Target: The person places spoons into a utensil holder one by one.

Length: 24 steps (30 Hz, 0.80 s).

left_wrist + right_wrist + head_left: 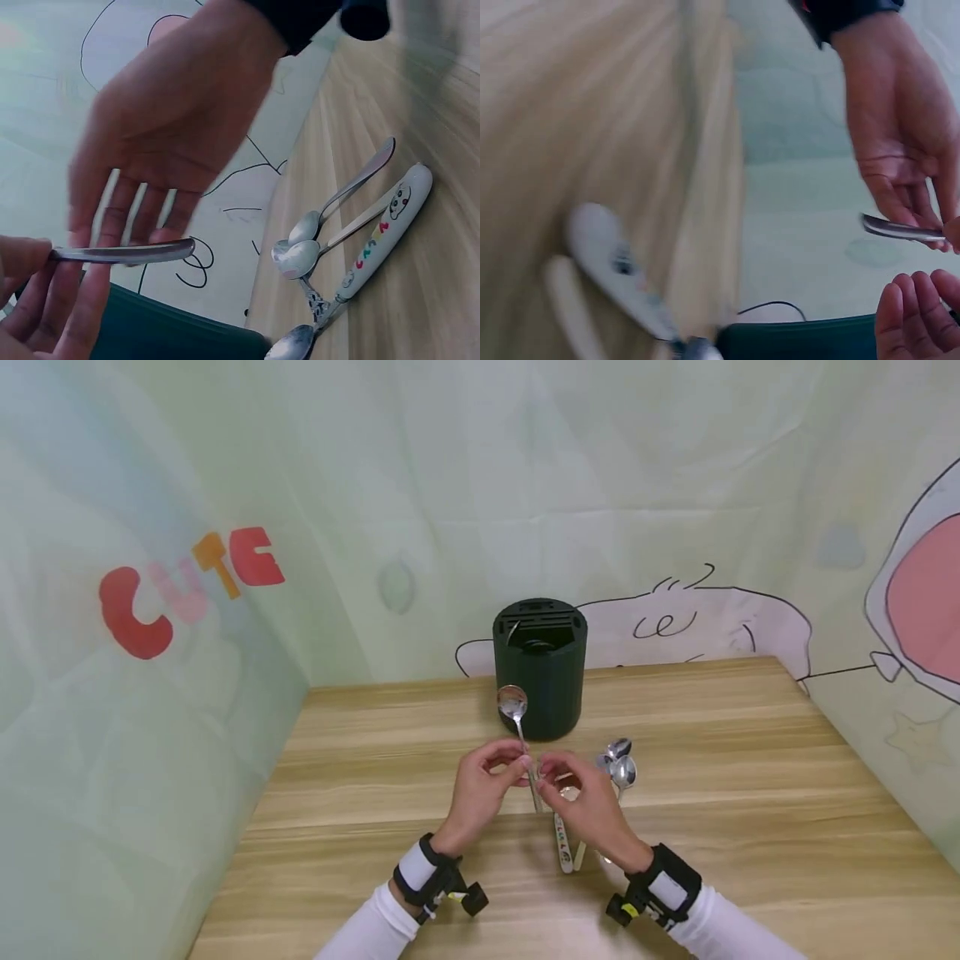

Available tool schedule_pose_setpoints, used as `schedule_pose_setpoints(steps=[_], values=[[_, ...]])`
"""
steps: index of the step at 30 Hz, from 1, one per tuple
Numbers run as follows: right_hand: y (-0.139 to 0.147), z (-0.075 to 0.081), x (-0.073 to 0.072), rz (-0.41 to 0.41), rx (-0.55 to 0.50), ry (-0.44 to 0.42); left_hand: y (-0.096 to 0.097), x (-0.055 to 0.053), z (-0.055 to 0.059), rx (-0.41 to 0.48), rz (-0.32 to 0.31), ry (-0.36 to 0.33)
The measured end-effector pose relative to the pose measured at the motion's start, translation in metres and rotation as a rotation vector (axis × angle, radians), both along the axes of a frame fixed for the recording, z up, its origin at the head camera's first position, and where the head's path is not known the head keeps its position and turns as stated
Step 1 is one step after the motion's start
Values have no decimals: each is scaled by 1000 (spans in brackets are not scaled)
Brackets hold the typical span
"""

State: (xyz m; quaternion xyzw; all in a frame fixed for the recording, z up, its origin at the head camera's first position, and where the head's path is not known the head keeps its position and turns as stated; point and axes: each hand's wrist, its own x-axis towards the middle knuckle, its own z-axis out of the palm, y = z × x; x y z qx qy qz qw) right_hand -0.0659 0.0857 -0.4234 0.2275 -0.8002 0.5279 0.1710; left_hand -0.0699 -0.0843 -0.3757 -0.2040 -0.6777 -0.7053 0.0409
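My left hand [480, 783] pinches a metal spoon [513, 703] by its handle, bowl pointing up and away, above the table. Beside that handle is my right hand [588, 800], its fingers loosely bent. In the right wrist view, the right hand's fingers [922, 319] are apart from the spoon and hold nothing. Just behind the spoon's bowl stands a dark green cylindrical utensil holder [551, 693] with a slotted top. A utensil with a white printed handle [386, 232] lies on the table near several metal spoons [301, 259], partly hidden by the right hand in the head view.
The wood-grain table [360, 777] meets a pale printed cloth backdrop [450, 485] behind the holder and on both sides. A thin metallic piece [513, 632] shows in the holder's opening. The spoons on the table lie to the right of the holder's front.
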Motion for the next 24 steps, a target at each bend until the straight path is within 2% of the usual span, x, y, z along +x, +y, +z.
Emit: schedule_pose_setpoints(steps=[3,10,17,22,24], values=[[6,21,-4,25,-39,3,4,1,8,-59,-7,52],[10,89,2,41,-67,59,13,-1,24,-149,-40,156],[17,119,-3,24,-73,92,21,-12,54,-197,-59,283],[21,139,-10,10,-76,131,26,-23,76,-190,-80,326],[22,146,-14,9,-81,138,28,-27,83,-202,-67,345]])
